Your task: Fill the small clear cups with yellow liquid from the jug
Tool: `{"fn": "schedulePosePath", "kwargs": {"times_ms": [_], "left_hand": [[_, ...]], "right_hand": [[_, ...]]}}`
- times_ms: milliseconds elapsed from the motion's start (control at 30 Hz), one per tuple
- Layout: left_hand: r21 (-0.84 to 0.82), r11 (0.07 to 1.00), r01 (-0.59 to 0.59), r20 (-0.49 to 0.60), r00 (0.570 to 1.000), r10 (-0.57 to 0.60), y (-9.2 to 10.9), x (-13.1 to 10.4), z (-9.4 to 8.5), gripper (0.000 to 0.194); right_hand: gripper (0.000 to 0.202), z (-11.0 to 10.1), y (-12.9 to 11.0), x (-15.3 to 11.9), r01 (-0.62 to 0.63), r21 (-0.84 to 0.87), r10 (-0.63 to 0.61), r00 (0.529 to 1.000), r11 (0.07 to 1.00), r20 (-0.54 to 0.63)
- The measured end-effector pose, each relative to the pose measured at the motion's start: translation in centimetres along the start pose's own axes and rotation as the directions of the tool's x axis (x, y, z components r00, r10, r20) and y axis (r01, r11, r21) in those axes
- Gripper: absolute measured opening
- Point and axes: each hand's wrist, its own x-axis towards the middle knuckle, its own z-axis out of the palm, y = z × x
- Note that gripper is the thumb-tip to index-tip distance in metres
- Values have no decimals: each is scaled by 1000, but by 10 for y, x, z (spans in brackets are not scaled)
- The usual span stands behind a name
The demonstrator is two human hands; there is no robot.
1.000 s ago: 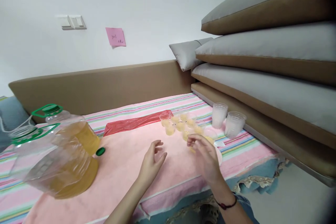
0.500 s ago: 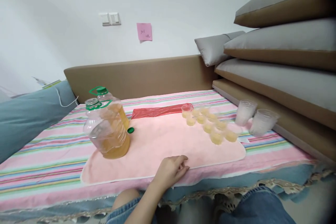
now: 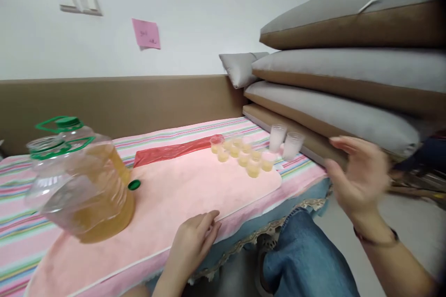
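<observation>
My left hand (image 3: pixel 193 241) rests on the front edge of a pink cloth (image 3: pixel 181 195), fingers loosely bent and a little apart, holding nothing. On the right, above the floor, my right hand (image 3: pixel 358 176) is raised with thumb and fingers apart and nothing between them; it is slightly blurred. Several small clear cups (image 3: pixel 253 168) with yellow liquid stand grouped on the cloth's far right part. At the left are an uncapped large bottle (image 3: pixel 101 213) of yellow liquid and, partly hidden behind it, a capped bottle (image 3: pixel 118 160). A green cap (image 3: pixel 134 184) lies beside them.
A flat red plastic bag (image 3: pixel 170 150) lies along the cloth's back edge. Two stacks of clear cups (image 3: pixel 292 146) stand right of the filled ones. Big grey-brown cushions (image 3: pixel 334 65) are piled at the right. A brown backboard (image 3: pixel 139 102) runs along the wall.
The view has turned to the right, so the bottles and cups sit further left. My right hand has come into view at the right. My left hand stays on the cloth's edge.
</observation>
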Motion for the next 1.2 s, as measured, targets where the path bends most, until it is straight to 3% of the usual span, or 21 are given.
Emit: {"fn": "schedulePosePath", "kwargs": {"times_ms": [67,133,233,333,500,633,767,833,933,1033,1200], "left_hand": [[22,998,-54,-41,998,55,-5,-2,-1,19],[43,994,-103,-85,991,107,-8,-2,-2,18],[71,986,-152,-117,980,160,-11,1,1,19],[96,976,-193,-114,972,204,-11,8,5,20],[95,976,-195,-75,976,203,-9,23,16,18],[116,975,-190,-44,980,196,-8,28,23,18],[109,969,-220,-24,974,224,-4,31,27,20],[109,967,-230,-30,972,234,-2,32,28,21],[126,966,-226,-46,971,233,-1,31,28,21],[132,973,-189,-73,977,200,-2,28,27,20],[35,999,21,-184,983,-14,-2,24,24,16]], "right_hand": [[47,-13,31,17,-40,-112,43,999,993,25],[50,-12,72,36,-97,-187,118,988,977,103],[54,5,135,56,-196,-253,247,950,947,192],[42,28,177,65,-301,-281,364,907,911,210],[38,54,206,69,-419,-249,467,866,873,181],[48,57,214,74,-462,-199,493,857,864,150],[93,48,202,88,-429,-122,443,887,895,132],[102,42,185,99,-391,-75,397,907,918,140],[100,38,146,110,-326,2,320,929,945,186],[94,47,101,107,-273,101,232,925,957,299],[83,92,27,59,-257,278,66,831,926,552]]}}
